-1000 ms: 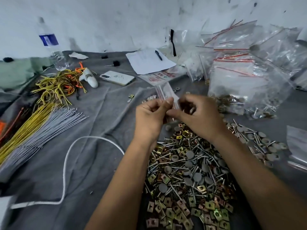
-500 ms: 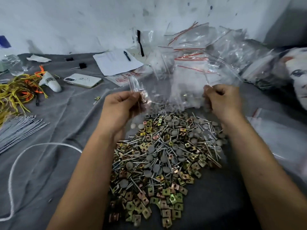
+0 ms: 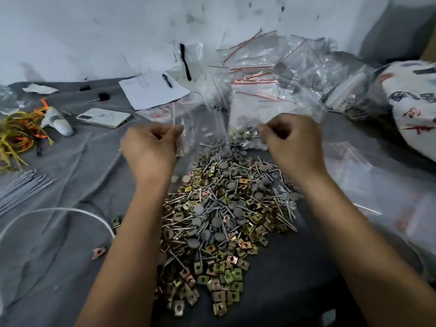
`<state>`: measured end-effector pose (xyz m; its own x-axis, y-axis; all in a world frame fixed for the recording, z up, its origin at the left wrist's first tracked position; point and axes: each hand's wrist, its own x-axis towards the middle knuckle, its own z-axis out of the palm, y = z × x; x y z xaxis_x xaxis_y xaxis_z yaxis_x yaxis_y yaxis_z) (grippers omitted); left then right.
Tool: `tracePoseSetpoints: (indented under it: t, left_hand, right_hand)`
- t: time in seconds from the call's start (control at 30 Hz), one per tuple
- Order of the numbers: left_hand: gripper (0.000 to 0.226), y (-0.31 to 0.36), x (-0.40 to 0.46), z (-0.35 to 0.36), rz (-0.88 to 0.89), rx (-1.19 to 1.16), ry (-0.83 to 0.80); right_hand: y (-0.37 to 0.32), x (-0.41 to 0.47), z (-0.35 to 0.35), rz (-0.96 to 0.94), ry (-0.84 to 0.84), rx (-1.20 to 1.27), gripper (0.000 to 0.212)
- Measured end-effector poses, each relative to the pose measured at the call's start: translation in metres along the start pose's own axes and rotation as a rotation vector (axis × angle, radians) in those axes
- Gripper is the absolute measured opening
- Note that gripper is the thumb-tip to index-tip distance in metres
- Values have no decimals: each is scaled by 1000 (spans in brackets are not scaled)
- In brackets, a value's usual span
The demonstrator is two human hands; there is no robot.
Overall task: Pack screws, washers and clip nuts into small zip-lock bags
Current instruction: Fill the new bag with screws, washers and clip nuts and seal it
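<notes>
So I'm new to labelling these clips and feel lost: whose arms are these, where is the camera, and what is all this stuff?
The camera sits on a person's head, looking down at their own bare hands. The left hand pinches a small clear zip-lock bag; the right hand is curled at another clear bag, though blur hides the exact grip. Below them, on grey cloth, lies a pile of screws, grey washers and clip nuts. Behind are more bags, a phone and a paper with a pen.
</notes>
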<state>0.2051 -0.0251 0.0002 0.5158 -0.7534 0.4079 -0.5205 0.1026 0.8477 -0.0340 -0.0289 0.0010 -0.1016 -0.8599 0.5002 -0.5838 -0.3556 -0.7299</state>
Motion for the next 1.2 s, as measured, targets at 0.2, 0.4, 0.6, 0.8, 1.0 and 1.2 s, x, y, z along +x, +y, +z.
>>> tracePoseSetpoints:
  t: [0.2, 0.4, 0.6, 0.8, 1.0, 1.2]
  left_hand:
    - [25, -16, -2, -35, 261, 277, 153]
    - [23, -32, -13, -27, 333, 270, -41]
    - [39, -50, -25, -10, 299, 95, -249]
    - [21, -51, -28, -8, 291, -55, -261]
    - [29, -44, -28, -8, 33, -356, -409]
    - [21, -50, -22, -16, -101, -439, -291]
  right_hand:
    - [-62, -9, 78, -123, -324, 305, 30]
    - [-59, -12, 116, -96, -361, 336, 35]
    - [-34, -14, 118, -17, -398, 341, 14]
    - [-31, -13, 117, 1, -326, 483, 11]
    - [-24, -8, 114, 70, -319, 677, 13]
    - [-16, -4, 109, 53, -362, 609, 16]
